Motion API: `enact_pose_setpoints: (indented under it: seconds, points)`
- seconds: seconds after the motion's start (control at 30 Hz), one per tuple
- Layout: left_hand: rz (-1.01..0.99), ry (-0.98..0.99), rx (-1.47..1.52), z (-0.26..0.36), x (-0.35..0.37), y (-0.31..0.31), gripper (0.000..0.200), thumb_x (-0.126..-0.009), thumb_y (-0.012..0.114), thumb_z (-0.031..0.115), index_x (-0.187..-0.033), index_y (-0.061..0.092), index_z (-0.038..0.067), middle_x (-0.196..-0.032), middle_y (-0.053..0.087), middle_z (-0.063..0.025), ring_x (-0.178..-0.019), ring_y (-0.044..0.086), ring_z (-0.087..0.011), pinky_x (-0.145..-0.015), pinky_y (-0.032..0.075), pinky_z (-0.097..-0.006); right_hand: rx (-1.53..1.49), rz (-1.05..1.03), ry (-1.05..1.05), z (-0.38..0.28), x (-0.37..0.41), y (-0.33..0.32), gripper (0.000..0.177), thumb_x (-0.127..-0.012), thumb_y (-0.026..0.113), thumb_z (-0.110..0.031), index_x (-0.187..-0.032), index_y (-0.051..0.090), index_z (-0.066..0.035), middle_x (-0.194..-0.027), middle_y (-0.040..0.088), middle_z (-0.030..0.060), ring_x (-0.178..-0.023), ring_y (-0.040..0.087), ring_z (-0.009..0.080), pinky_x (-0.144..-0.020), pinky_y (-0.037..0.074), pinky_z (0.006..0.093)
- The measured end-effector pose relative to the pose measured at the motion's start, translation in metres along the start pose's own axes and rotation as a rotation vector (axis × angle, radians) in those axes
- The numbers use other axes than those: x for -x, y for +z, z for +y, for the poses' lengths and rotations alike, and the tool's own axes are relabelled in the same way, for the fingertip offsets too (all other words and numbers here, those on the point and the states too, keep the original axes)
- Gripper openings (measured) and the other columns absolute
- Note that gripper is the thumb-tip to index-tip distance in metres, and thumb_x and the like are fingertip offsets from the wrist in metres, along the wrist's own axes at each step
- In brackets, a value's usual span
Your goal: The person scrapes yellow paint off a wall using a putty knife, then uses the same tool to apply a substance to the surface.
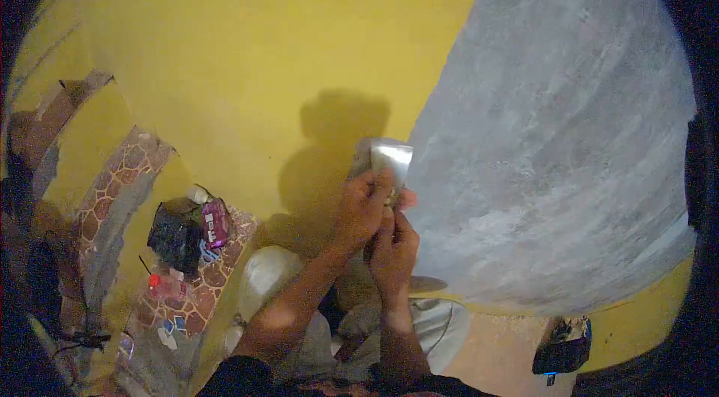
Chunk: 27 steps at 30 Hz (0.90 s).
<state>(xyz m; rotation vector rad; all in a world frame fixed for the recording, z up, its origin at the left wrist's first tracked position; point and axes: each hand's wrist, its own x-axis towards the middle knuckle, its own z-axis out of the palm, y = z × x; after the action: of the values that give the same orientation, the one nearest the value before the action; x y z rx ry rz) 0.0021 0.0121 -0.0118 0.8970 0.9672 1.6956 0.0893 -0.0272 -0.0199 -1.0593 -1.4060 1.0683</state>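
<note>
Shiny piece (393, 156): roughly upright, before the yellow wall (225, 60)
Left hand (362, 206): fingers closed on it, hiding its lower part
Right hand (394, 247): fingers curled just below (their hold I cannot tell)
Patterned ledge (213, 282), at left: black bag (172, 236), purple packet (216, 225), red-capped bottle (166, 288)

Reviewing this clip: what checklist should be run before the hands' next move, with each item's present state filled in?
1. Left hand gripping the shiny silvery piece: ok.
2. Right hand up at the piece's lower end: ok.
3. Lower end of the piece in plain view: not ok, fingers cover it.
4. Black bag and purple packet apart from both hands: ok.
5. Red-topped container apart from both hands: ok.
6. Contents of the black bag: cannot tell.
</note>
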Motion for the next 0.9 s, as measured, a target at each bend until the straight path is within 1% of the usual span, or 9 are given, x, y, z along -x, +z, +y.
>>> enact_pose_setpoints:
  seconds: [0.07,0.17,0.4,0.47,0.5,0.57,0.67,0.8,0.9]
  points:
    - [-0.038,-0.005,-0.001,0.003,0.002,-0.003,0.040,-0.108,0.053,0.037,-0.103,0.063,-0.001,-0.086,0.075,-0.0146,-0.071,0.073,-0.0209,-0.067,0.059,-0.0335,-0.011,0.101,-0.177,-0.005,0.000,0.006,0.035,-0.109,0.052,-0.028,-0.097,0.067,0.001,-0.065,0.057,-0.0024,-0.053,0.047,0.0046,-0.046,0.035,0.0257]
    - [-0.083,-0.004,0.017,-0.012,-0.001,-0.009,0.041,-0.108,0.054,0.038,-0.105,0.063,-0.002,-0.086,0.075,-0.0148,-0.067,0.073,-0.0210,-0.062,0.059,-0.0341,0.003,0.117,-0.099,0.008,0.004,0.010,0.036,-0.109,0.052,-0.028,-0.096,0.068,0.002,-0.064,0.057,-0.0020,-0.052,0.048,0.0051,-0.046,0.035,0.0255]
    - [-0.013,-0.012,-0.105,0.024,0.012,0.003,0.047,-0.105,0.057,0.042,-0.103,0.064,-0.004,-0.081,0.074,-0.0157,-0.068,0.075,-0.0223,-0.059,0.060,-0.0355,-0.063,0.033,0.035,0.005,0.000,-0.007,0.037,-0.110,0.050,-0.026,-0.094,0.067,0.001,-0.063,0.056,-0.0022,-0.050,0.047,0.0050,-0.045,0.034,0.0253]
    - [0.008,-0.010,-0.111,0.027,0.013,0.006,0.048,-0.105,0.057,0.043,-0.101,0.065,-0.005,-0.081,0.074,-0.0160,-0.068,0.075,-0.0223,-0.059,0.060,-0.0354,0.077,-0.060,0.176,-0.007,0.000,-0.012,0.038,-0.108,0.050,-0.024,-0.116,0.067,0.009,-0.102,0.075,0.0197,-0.092,0.070,0.0220,-0.080,0.055,0.0385]
    - [0.025,-0.007,-0.118,0.027,0.013,0.008,0.050,-0.105,0.056,0.044,-0.099,0.065,-0.005,-0.080,0.074,-0.0163,-0.067,0.075,-0.0223,-0.059,0.060,-0.0353,0.078,-0.061,0.175,-0.001,0.000,-0.011,0.038,-0.108,0.050,-0.024,-0.116,0.067,0.009,-0.102,0.075,0.0197,-0.092,0.070,0.0220,-0.080,0.055,0.0385]
    - [0.018,0.002,-0.100,0.017,0.009,0.007,0.051,-0.105,0.056,0.044,-0.097,0.066,-0.005,-0.080,0.074,-0.0163,-0.067,0.075,-0.0221,-0.058,0.059,-0.0350,0.082,0.065,-0.101,0.023,-0.003,-0.007,0.037,-0.111,0.049,-0.025,-0.091,0.066,0.001,-0.064,0.055,-0.0035,-0.051,0.047,0.0047,-0.045,0.033,0.0253]
    - [0.019,0.027,-0.117,0.018,0.005,0.008,0.052,-0.106,0.055,0.045,-0.094,0.065,-0.004,-0.079,0.074,-0.0161,-0.067,0.074,-0.0218,-0.058,0.058,-0.0347,0.131,0.085,-0.163,0.045,-0.015,-0.008,0.038,-0.111,0.048,-0.025,-0.088,0.066,0.000,-0.062,0.054,-0.0039,-0.051,0.045,0.0041,-0.045,0.033,0.0250]
    - [-0.002,0.044,-0.119,0.033,-0.003,0.011,0.052,-0.106,0.054,0.045,-0.092,0.064,-0.004,-0.078,0.073,-0.0159,-0.065,0.073,-0.0213,-0.058,0.058,-0.0344,0.037,0.080,-0.216,0.008,-0.021,-0.003,0.039,-0.111,0.048,-0.025,-0.085,0.065,-0.002,-0.061,0.052,-0.0042,-0.049,0.043,0.0035,-0.044,0.031,0.0245]
    - [0.049,0.158,-0.254,0.048,-0.001,0.016,0.052,-0.107,0.053,0.044,-0.090,0.064,-0.004,-0.078,0.073,-0.0157,-0.064,0.073,-0.0212,-0.059,0.058,-0.0339,-0.095,-0.006,-0.076,-0.013,-0.028,-0.003,0.039,-0.110,0.050,-0.027,-0.084,0.065,-0.002,-0.059,0.052,-0.0042,-0.048,0.041,0.0035,-0.043,0.029,0.0244]
